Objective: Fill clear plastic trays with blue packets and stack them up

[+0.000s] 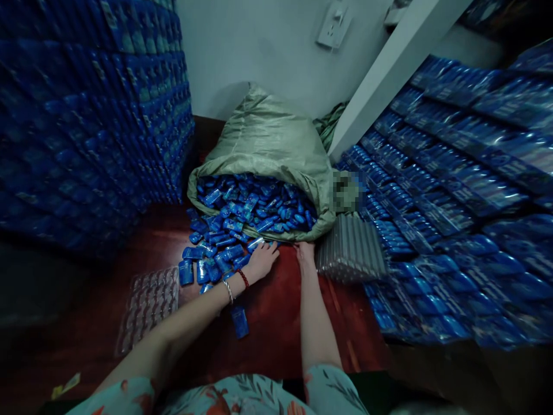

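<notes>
A large pale green woven sack (272,132) lies on its side on the dark red table (276,323), its mouth facing me. Small blue packets (220,253) fill the mouth and spill out at the left. My left hand (262,259), with bracelets on the wrist, rests at the right edge of the spilled packets, just below the rim, fingers apart. My right hand (305,251) is at the sack's lower right rim; its fingers are mostly hidden there. One blue packet (239,321) lies alone below my left forearm.
A clear moulded tray (149,305) lies at the left. A stack of trays (352,248) stands right of the sack. Tall piles of blue packs rise at the left (86,127) and right (440,202). A wall socket (334,26) is behind.
</notes>
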{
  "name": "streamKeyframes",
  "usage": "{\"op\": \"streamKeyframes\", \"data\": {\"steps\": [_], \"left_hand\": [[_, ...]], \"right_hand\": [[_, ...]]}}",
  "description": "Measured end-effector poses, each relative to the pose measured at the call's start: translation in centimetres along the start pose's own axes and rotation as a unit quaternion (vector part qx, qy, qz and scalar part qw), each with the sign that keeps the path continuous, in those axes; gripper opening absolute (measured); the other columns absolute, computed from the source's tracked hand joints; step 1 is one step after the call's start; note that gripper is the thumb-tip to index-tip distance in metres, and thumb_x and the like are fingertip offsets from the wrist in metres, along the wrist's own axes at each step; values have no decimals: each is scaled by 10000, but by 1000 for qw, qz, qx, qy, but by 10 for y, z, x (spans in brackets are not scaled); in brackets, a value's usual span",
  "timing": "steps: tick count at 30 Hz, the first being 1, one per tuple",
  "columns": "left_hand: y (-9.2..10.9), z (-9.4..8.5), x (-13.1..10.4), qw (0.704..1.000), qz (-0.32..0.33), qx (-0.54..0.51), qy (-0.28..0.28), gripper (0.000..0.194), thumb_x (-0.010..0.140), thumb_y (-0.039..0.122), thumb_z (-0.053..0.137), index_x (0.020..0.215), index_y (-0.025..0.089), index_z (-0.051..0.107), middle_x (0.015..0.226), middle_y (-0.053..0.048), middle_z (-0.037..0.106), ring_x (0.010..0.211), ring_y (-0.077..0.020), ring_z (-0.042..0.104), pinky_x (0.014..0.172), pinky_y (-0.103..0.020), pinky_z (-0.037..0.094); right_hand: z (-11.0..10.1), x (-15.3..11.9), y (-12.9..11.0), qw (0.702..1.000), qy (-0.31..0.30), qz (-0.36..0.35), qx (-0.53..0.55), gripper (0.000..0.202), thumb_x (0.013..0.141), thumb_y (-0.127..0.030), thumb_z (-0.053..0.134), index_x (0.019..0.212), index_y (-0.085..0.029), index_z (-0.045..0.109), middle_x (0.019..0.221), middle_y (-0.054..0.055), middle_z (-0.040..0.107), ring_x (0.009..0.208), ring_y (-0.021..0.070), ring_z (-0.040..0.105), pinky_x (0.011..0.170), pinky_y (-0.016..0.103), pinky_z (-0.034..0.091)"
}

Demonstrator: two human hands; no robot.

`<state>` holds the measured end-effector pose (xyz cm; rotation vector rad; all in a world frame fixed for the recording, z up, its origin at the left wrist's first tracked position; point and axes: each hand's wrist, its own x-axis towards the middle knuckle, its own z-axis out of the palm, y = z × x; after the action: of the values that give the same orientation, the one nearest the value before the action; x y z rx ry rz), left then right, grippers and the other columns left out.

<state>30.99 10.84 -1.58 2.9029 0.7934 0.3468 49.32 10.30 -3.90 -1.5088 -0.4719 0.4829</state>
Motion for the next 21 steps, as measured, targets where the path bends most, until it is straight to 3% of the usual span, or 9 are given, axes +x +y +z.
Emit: {"op": "streamKeyframes", "data": {"steps": [5,10,13,17,21], "left_hand": [[-12,-7,-4,1000,-26,3,-4,256,894,109,357,1006,152,583,1029,-107,589,974,-224,536,850,-369,385],[-14,-13,10,998,-55,-13,11,260,938,249,343,1061,160,554,1065,-106,569,1001,-231,511,843,-369,391],[-3,-8,29,996,-81,-22,12,285,912,302,426,1122,140,530,1089,-141,564,1012,-263,506,836,-391,400],[10,0,53,991,-128,-30,5,255,900,176,410,1094,73,538,1019,-191,575,986,-278,520,830,-406,409],[4,2,49,992,-118,-43,-5,275,860,113,449,1121,81,529,1076,-174,556,1027,-260,507,872,-382,408]], "right_hand": [[18,21,-4,994,50,-36,-86,276,881,-361,537,1042,-140,579,1004,48,622,842,143,609,748,336,516],[17,23,-6,983,67,-79,-154,239,862,-323,556,1000,-133,601,971,51,650,841,152,618,789,359,497],[14,23,-9,974,69,-102,-193,199,783,-172,512,919,-110,643,878,97,688,823,197,626,803,357,475],[9,20,-11,960,62,-112,-251,315,624,-111,424,809,-94,678,797,140,696,878,259,624,839,357,449],[8,19,-9,947,64,-81,-305,270,555,-110,445,701,-92,671,797,179,689,899,293,622,841,358,440]]}}
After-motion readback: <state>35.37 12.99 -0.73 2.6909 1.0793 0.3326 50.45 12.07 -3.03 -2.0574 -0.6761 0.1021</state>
